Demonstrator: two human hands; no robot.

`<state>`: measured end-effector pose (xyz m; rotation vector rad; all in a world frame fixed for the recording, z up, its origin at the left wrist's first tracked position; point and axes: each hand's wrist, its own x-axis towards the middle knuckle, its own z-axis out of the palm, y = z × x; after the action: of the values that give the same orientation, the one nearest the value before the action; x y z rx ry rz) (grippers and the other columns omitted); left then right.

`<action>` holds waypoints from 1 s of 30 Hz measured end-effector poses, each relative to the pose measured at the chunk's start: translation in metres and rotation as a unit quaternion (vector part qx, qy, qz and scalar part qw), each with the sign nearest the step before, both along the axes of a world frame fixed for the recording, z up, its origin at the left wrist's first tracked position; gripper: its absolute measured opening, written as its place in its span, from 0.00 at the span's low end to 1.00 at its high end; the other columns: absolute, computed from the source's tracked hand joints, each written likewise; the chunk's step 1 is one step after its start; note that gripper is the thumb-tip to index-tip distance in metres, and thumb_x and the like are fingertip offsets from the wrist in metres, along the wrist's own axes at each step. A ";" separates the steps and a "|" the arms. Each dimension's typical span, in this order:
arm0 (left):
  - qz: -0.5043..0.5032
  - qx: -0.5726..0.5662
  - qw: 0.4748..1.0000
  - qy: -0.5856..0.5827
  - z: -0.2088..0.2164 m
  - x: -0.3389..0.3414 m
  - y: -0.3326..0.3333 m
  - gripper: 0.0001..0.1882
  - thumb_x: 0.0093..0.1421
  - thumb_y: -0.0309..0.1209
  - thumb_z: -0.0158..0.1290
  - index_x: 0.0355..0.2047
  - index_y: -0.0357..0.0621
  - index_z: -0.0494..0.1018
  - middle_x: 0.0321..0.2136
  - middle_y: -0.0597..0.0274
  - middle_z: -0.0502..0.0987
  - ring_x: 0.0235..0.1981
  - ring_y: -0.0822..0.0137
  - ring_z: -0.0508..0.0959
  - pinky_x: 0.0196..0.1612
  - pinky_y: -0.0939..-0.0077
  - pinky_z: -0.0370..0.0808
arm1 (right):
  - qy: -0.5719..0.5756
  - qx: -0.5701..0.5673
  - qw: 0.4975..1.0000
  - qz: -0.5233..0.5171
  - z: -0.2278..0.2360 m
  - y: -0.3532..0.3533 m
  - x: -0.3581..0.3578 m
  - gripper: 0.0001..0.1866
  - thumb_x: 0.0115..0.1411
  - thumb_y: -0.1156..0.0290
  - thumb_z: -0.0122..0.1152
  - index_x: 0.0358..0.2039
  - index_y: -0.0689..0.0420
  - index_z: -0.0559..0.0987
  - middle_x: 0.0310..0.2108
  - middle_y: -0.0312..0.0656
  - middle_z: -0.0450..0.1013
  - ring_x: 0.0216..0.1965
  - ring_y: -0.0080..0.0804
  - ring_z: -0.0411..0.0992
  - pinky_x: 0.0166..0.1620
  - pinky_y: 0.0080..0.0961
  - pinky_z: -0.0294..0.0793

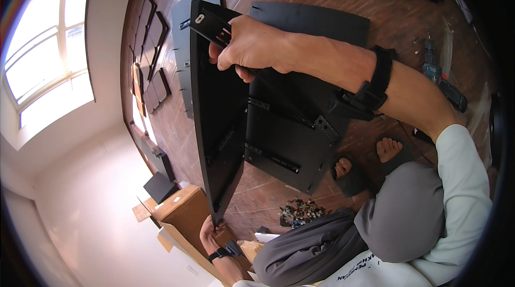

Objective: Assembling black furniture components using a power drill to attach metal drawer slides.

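Note:
A tall black furniture panel (219,120) with a metal slide on its inner face stands on edge in front of me. My left hand (211,230) pinches its near lower corner. At the far end my right hand (249,45) has its fingers curled round a narrow black board (206,23), which bears a small metal keyhole plate and meets the panel's top. Part of this board is hidden by my hand and forearm. Another black panel (279,158), fitted with drawer slides, lies to the right of the upright one.
A cordless drill (444,80) lies on the wooden floor at right. Mixed screws and fittings (303,213) are heaped near my knee, with a cardboard box (179,209) at lower left. More dark panels (311,19) and frames (155,37) lie farther off. My feet (389,149) are at right.

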<state>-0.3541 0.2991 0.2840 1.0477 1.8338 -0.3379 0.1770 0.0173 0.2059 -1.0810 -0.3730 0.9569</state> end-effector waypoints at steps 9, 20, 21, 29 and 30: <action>0.022 -0.078 0.996 -0.043 -0.004 -0.008 0.013 0.11 0.65 0.35 0.41 0.25 0.49 0.65 0.12 0.67 0.63 0.08 0.77 0.59 0.11 0.84 0.55 | 0.113 -0.170 0.979 -0.026 -0.081 -0.001 0.025 0.06 0.53 0.79 0.62 0.30 0.60 0.73 0.26 0.38 0.69 0.20 0.24 0.68 0.24 0.25 0.76; 0.001 -0.078 0.997 0.008 0.001 -0.009 0.026 0.16 0.66 0.42 0.42 0.22 0.51 0.61 0.11 0.67 0.61 0.08 0.78 0.58 0.10 0.85 0.53 | 0.157 -0.162 0.973 -0.050 -0.114 0.008 0.021 0.04 0.52 0.84 0.61 0.27 0.65 0.74 0.23 0.41 0.70 0.22 0.27 0.71 0.25 0.29 0.80; -0.005 -0.081 0.997 0.006 0.001 -0.007 0.026 0.17 0.66 0.43 0.41 0.22 0.51 0.61 0.11 0.67 0.61 0.08 0.78 0.58 0.10 0.85 0.53 | 0.170 -0.159 0.972 -0.033 -0.121 0.011 0.018 0.04 0.51 0.84 0.61 0.27 0.65 0.74 0.23 0.41 0.70 0.22 0.28 0.71 0.25 0.29 0.80; 0.048 -0.099 0.994 -0.012 0.006 -0.011 0.036 0.09 0.65 0.33 0.40 0.26 0.51 0.63 0.13 0.66 0.64 0.09 0.78 0.59 0.12 0.84 0.56 | 0.233 -0.120 0.965 -0.005 -0.173 0.061 0.003 0.08 0.53 0.81 0.62 0.33 0.58 0.74 0.27 0.38 0.68 0.23 0.26 0.68 0.27 0.27 0.79; 0.058 -0.122 0.991 -0.015 0.006 -0.008 0.040 0.09 0.65 0.33 0.40 0.26 0.51 0.63 0.13 0.66 0.64 0.09 0.78 0.59 0.11 0.84 0.56 | 0.232 -0.120 0.965 -0.003 -0.179 0.066 0.003 0.08 0.53 0.81 0.61 0.33 0.58 0.74 0.27 0.39 0.69 0.23 0.26 0.68 0.26 0.26 0.78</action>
<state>-0.3618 0.3389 0.2895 0.7695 1.7666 -0.4612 0.1797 0.0838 0.0271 -1.0328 0.1352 1.2350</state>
